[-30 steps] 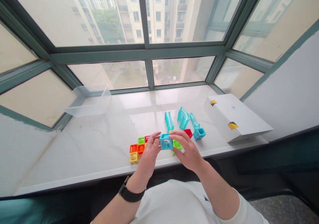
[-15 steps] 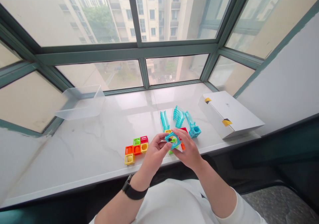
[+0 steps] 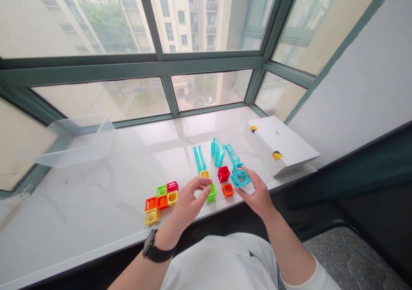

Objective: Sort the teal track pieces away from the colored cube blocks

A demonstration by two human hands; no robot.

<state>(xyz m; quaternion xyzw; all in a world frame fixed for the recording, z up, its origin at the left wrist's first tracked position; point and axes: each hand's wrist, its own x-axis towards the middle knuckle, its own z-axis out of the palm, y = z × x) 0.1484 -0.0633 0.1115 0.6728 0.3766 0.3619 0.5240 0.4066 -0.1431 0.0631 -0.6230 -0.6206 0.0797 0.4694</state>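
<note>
Right hand [image 3: 258,194] pinches blue cube [image 3: 240,178] at near side; light grip on frame edges should keep it steady. Left hand [image 3: 191,199] holds nothing, thumb and fingers parted.

Left of left hand: block cluster [image 3: 162,201]. Beyond hands: curved blue track [image 3: 218,152]. Between hands: red cube [image 3: 223,174], orange cube [image 3: 228,190], obstructing low sideways moves.

Bright daylight (from windows [image 3: 210,90]) glosses the counter [image 3: 125,169].

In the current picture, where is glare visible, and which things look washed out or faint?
Head view: the white countertop shows pale reflected glare; head view: the buildings outside look hazy and washed out; head view: the clear plastic bin has faint edges.
</note>
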